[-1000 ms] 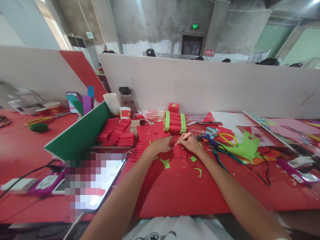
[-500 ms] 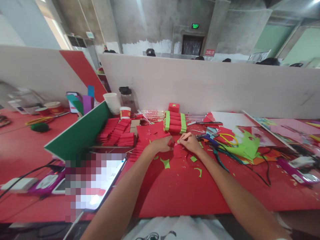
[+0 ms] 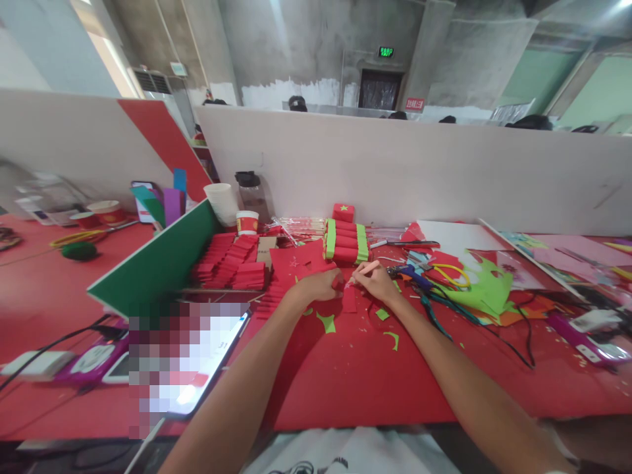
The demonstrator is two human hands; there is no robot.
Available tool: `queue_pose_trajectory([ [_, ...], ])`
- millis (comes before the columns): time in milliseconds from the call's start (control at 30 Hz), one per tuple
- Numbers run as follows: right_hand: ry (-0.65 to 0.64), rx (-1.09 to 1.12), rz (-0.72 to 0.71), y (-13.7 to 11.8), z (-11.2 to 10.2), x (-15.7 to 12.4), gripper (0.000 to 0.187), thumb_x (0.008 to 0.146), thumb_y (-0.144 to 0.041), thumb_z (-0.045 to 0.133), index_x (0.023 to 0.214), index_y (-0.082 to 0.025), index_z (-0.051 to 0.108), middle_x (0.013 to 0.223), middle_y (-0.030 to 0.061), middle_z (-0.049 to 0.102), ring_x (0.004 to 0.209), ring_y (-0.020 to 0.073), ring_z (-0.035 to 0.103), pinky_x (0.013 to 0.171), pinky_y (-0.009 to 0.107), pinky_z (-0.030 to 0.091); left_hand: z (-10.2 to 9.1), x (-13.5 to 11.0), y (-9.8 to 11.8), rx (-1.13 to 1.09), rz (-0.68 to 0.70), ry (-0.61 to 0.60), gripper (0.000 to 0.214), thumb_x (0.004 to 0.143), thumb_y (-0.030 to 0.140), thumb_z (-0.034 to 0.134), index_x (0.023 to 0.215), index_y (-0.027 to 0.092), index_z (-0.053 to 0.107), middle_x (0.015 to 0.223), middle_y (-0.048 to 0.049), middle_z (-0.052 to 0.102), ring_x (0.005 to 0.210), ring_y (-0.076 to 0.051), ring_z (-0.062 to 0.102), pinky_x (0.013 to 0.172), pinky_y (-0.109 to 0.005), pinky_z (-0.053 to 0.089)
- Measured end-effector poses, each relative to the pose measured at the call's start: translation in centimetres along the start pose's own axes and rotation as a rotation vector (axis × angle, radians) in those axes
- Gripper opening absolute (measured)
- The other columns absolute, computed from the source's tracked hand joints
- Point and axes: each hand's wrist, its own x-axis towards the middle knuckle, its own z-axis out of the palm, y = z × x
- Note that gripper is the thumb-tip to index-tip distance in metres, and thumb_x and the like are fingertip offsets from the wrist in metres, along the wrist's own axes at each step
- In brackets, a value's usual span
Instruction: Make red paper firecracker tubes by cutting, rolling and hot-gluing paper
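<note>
My left hand (image 3: 320, 284) is closed, with red paper showing at its curled fingers. Close beside it, my right hand (image 3: 375, 282) makes a pinch; whatever small thing sits between its fingertips is too small to make out. A small red paper piece (image 3: 349, 300) lies between the two hands, its upper end by the fingertips. Just beyond them stands a bundle of red rolls (image 3: 343, 245) with lime green bands at both ends. Lime green scraps, among them a four-pointed one (image 3: 326, 322) and a curved one (image 3: 392, 340), lie nearer to me on the red tabletop (image 3: 345, 388).
Stacked red folded pieces (image 3: 230, 260) are at the left, beside a green board (image 3: 153, 263). A lit tablet-like screen (image 3: 202, 362) lies near my left forearm. To the right are yellow-handled scissors (image 3: 451, 275), blue-handled pliers (image 3: 417, 276) and lime sheets (image 3: 486, 289).
My hands stay in nearly the same place, with slight finger movement. The red piece between them shows a little more plainly. The number on the screen has gone from 30 to 31.
</note>
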Motion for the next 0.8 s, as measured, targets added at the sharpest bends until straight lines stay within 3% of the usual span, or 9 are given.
queue_pose_trajectory([
  [233, 0.038, -0.103, -0.021, 0.3, 0.2, 0.1, 0.018, 0.076, -0.016, 0.056, 0.062, -0.016, 0.067, 0.067, 0.0026, 0.07, 0.058, 0.0126, 0.06, 0.055, 0.02, 0.042, 0.0, 0.0, 0.0, 0.009, -0.005, 0.002, 0.039, 0.076, 0.038, 0.061, 0.112, 0.023, 0.057, 0.11, -0.006, 0.068, 0.088, -0.022, 0.064, 0.071, -0.027, 0.047],
  [467, -0.036, -0.05, -0.07, -0.3, -0.1, 0.1, 0.024, 0.08, -0.02, 0.056, 0.061, -0.017, 0.07, 0.076, 0.0051, 0.072, 0.065, 0.0144, 0.063, 0.059, 0.022, 0.044, -0.1, -0.1, 0.0, 0.002, -0.007, 0.002, 0.038, 0.075, 0.038, 0.062, 0.11, 0.022, 0.058, 0.107, -0.0061, 0.068, 0.086, -0.021, 0.064, 0.068, -0.026, 0.046],
  [633, 0.103, 0.042, 0.002, -0.1, -1.2, 0.3, 0.025, 0.084, -0.032, 0.056, 0.069, -0.017, 0.069, 0.076, 0.0052, 0.07, 0.061, 0.0148, 0.061, 0.054, 0.023, 0.043, -1.3, -0.7, 0.2, -0.034, 0.003, -0.011, 0.033, 0.08, 0.036, 0.056, 0.11, 0.023, 0.056, 0.097, -0.0038, 0.066, 0.077, -0.019, 0.062, 0.063, -0.026, 0.044],
  [733, 0.19, 0.084, 0.028, -0.2, -1.8, 0.5, 0.022, 0.083, -0.036, 0.059, 0.076, -0.017, 0.067, 0.076, 0.0046, 0.069, 0.061, 0.0156, 0.062, 0.054, 0.024, 0.045, -2.4, -0.9, 0.0, -0.145, -0.031, 0.09, 0.036, 0.082, 0.023, 0.047, 0.118, 0.021, 0.048, 0.093, -0.0038, 0.064, 0.075, -0.017, 0.059, 0.065, -0.026, 0.045],
  [800, 0.226, 0.11, -0.007, -0.4, -2.0, 0.7, 0.023, 0.082, -0.038, 0.061, 0.075, -0.017, 0.067, 0.079, 0.0056, 0.069, 0.067, 0.0169, 0.064, 0.058, 0.024, 0.047, -2.9, -0.9, -0.3, -0.256, -0.03, 0.169, 0.04, 0.078, 0.011, 0.042, 0.117, 0.019, 0.045, 0.104, -0.0057, 0.062, 0.085, -0.015, 0.059, 0.072, -0.026, 0.047],
])
